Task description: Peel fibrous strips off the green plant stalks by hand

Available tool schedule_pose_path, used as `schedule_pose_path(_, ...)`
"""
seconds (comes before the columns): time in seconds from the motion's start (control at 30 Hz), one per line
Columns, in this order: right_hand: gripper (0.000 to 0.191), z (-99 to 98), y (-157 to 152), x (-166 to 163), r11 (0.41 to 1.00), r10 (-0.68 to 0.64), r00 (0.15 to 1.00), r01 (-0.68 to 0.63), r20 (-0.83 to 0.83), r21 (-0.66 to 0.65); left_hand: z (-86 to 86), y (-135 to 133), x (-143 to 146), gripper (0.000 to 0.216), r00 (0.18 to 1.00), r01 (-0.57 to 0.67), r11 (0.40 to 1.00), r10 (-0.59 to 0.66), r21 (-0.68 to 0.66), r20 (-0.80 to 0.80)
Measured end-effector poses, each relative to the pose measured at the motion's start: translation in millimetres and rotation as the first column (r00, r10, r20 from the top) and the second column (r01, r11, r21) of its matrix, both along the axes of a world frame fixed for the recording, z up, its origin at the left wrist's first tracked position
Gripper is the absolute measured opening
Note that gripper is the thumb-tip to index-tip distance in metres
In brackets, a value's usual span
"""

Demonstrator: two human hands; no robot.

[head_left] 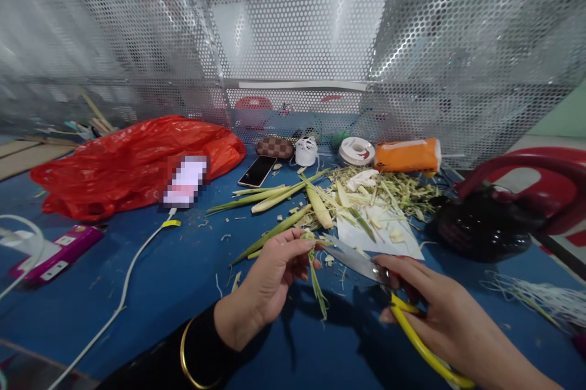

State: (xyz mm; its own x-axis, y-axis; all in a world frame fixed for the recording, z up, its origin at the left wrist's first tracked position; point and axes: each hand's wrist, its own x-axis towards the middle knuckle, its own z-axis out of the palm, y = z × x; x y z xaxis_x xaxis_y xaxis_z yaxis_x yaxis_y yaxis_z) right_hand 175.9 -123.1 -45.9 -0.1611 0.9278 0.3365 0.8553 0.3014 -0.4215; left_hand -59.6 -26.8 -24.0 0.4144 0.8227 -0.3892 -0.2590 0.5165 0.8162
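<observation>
My left hand (268,277) pinches a small green strip of plant leaf, knotted or twisted at the top (312,243), its frayed ends hanging below my fingers. In my right hand (442,310) are scissors (354,260) with yellow handles, held by the pivot and upper handle. Their blades point left, with the tips close to the leaf strip; whether they touch it I cannot tell. Just beyond my hands lie pale green corn husks (318,205), and scraps and trimmings are scattered over a white paper (403,240).
A red plastic bag (132,158) and a lit phone (187,181) lie left, near a purple power strip (59,252). Behind are a dark phone (257,171), a tape roll (356,151) and an orange packet (407,155). A black kettle (488,225) stands right.
</observation>
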Motion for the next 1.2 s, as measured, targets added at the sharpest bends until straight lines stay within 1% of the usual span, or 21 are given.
schedule_pose_path(0.13,0.043,-0.9,-0.1,-1.2,1.0,0.02,1.0,-0.02,-0.011,0.022,-2.1,-1.5,0.6,0.018,1.0,0.017,1.0,-0.018,-0.007,-0.013)
schedule_pose_path(0.3,0.04,3.2,-0.3,-2.8,0.999,0.048,0.999,-0.047,-0.024,0.027,-3.8,-0.8,1.0,0.019,1.0,0.016,1.0,-0.017,-0.024,-0.016)
schedule_pose_path(0.4,0.04,3.6,-0.8,-2.9,0.998,0.046,0.999,-0.045,-0.021,0.034,-2.7,-0.7,1.4,0.02,1.0,0.013,0.999,-0.013,-0.033,-0.02)
schedule_pose_path(0.67,0.044,-4.9,-3.5,-0.2,0.999,0.04,0.999,-0.04,0.015,0.028,-2.4,-0.9,1.8,0.02,1.0,0.009,0.999,-0.009,-0.039,-0.003)
schedule_pose_path(1.03,0.044,-4.1,-3.8,-0.8,0.999,0.021,1.0,-0.02,-0.007,0.031,-1.9,-0.6,1.8,0.017,1.0,0.017,0.999,-0.018,-0.05,-0.02)
schedule_pose_path(1.2,0.044,-1.7,-3.6,-1.9,0.998,0.042,0.999,-0.042,0.001,0.052,-0.5,-1.3,2.0,0.018,1.0,-0.005,0.998,0.004,-0.065,-0.014)
